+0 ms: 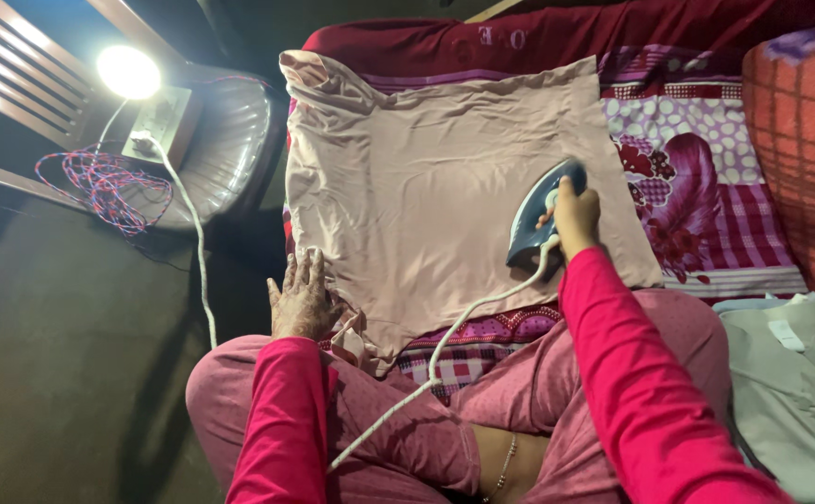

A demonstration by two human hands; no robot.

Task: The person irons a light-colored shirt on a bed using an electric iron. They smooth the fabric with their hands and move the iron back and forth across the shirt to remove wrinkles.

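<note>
Right hand grips blue iron on smooth pink garment; left hand flat, open, pressing hem.

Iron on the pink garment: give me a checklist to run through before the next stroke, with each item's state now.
1. Right hand grips the iron by its handle: ok.
2. Left hand pins the pink garment at its near edge: ok.
3. Left hand well apart from the iron: ok.
4. White cord trails off the garment across the lap: ok.
5. Cloth ahead of the iron lies flat: ok, folded only at the far left corner.
6. Iron's heat: cannot tell.
</note>
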